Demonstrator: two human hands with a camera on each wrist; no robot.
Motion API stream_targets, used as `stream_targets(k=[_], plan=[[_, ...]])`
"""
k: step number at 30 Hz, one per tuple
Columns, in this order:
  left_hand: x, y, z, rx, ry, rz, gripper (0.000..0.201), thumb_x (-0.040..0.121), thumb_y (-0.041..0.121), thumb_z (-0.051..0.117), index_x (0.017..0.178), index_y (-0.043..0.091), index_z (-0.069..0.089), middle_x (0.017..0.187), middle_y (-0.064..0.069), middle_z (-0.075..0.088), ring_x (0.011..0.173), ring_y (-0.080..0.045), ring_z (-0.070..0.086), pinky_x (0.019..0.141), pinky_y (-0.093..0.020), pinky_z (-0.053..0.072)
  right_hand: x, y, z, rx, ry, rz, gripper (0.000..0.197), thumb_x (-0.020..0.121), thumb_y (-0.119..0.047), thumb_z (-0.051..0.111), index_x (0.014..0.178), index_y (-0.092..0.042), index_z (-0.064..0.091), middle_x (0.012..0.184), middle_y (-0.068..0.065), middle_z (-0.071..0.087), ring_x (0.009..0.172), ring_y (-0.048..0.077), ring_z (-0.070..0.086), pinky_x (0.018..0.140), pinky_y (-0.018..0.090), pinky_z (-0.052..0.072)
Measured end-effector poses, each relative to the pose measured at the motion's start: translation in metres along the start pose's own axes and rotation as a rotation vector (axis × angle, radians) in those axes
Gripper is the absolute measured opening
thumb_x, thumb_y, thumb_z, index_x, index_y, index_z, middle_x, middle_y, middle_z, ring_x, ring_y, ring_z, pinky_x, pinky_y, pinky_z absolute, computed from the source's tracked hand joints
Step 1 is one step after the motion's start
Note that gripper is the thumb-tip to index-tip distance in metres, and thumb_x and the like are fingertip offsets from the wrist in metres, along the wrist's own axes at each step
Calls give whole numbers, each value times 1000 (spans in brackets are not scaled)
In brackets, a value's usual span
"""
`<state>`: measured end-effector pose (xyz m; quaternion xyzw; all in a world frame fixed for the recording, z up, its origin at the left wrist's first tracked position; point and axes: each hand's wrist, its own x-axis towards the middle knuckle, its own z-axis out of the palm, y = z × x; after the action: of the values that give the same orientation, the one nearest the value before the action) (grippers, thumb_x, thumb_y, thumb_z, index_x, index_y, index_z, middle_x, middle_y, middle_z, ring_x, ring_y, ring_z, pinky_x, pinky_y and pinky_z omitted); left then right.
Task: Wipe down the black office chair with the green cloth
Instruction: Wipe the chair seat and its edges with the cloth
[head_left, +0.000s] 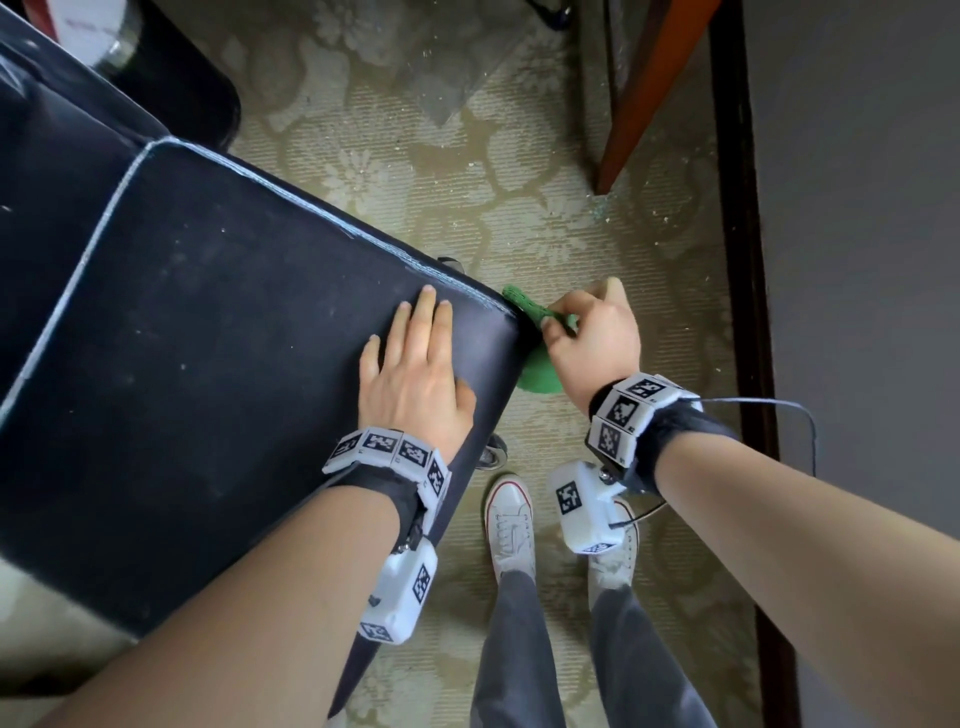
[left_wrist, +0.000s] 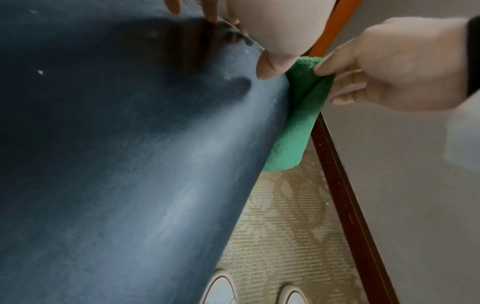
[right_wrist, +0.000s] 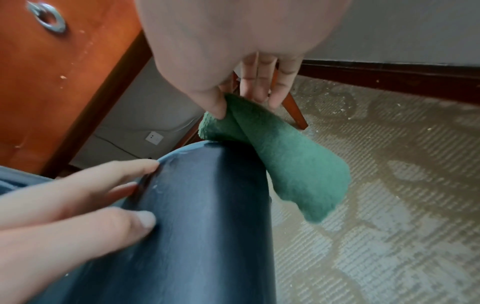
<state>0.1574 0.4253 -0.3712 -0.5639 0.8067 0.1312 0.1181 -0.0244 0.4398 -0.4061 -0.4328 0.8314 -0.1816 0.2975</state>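
The black office chair (head_left: 218, 332) fills the left of the head view, its dusty padded surface facing up. My left hand (head_left: 415, 364) lies flat on that surface near its right corner, fingers straight. My right hand (head_left: 587, 332) is just off the corner and pinches the green cloth (head_left: 540, 312) between thumb and fingers. The cloth (right_wrist: 280, 156) drapes over the chair's corner (right_wrist: 213, 152) and hangs down its side (left_wrist: 293, 127). In the left wrist view my left thumb (left_wrist: 270, 67) rests at the chair's edge beside the cloth.
Patterned beige carpet (head_left: 467, 197) covers the floor. A wooden furniture leg (head_left: 639, 98) stands beyond my right hand, and a dark baseboard (head_left: 743, 260) runs along the grey wall at right. My white sneakers (head_left: 511, 525) are beside the chair, near a caster (head_left: 491, 452).
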Motion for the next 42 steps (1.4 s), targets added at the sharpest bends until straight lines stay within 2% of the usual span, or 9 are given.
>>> stream_targets(k=[2,5,10,16,21,24,33,39,42], plan=[[1,-2,2,5,-32,14,82,85,29,62,156,15,24,166,0,11,152,-22,18,117,-50,27,3,-5,3,51,-21,-58,11,82,-17,66,90,-11,70,106,8,55,94,27,56,78,25,39],[0,3,8,-7,-45,-19,84,86,34,58,158,15,19,167,0,7,153,-22,12,120,-49,21,6,-10,11,112,-76,-111,8,78,-9,67,85,-12,68,88,3,63,84,27,60,73,23,36],[2,10,15,-90,-14,-76,84,84,32,60,157,16,22,166,2,9,153,-20,8,122,-51,15,13,-3,14,149,-104,-69,12,77,-7,67,83,-18,64,68,-7,60,67,17,58,71,24,46],[1,11,17,-102,-44,-98,86,85,32,58,159,19,14,167,6,-1,154,-17,-1,124,-49,8,24,-35,18,85,-150,-265,9,78,-9,64,84,-15,67,80,1,71,78,25,65,75,30,51],[3,9,11,-150,-79,-107,86,86,32,58,158,24,12,166,10,-5,153,-14,-3,124,-46,5,24,-27,21,104,-121,-177,10,77,-10,63,78,-20,66,78,0,71,77,24,65,72,21,41],[5,6,10,-152,-115,-103,88,87,36,58,158,26,8,166,11,-9,153,-13,-6,124,-45,3,20,-18,16,69,-126,-138,7,77,-12,65,81,-18,67,79,3,70,79,27,64,72,23,38],[6,5,7,-171,-138,-102,85,91,38,54,158,27,3,165,13,-12,153,-12,-9,124,-44,0,32,-54,19,-2,-153,-307,9,78,-9,60,82,-13,67,81,5,70,79,29,63,73,33,50],[5,3,5,-197,-136,-92,84,91,37,55,158,28,6,165,14,-8,153,-12,-6,125,-44,3,26,-30,11,-51,-136,-238,10,81,-11,64,90,-10,69,96,9,60,84,30,59,72,29,40],[6,-3,-1,-228,-101,-69,78,90,33,55,157,27,16,166,13,1,153,-12,3,124,-42,11,29,-37,11,-80,-168,-277,10,80,-10,63,90,-10,67,97,10,57,84,30,58,69,28,36]])
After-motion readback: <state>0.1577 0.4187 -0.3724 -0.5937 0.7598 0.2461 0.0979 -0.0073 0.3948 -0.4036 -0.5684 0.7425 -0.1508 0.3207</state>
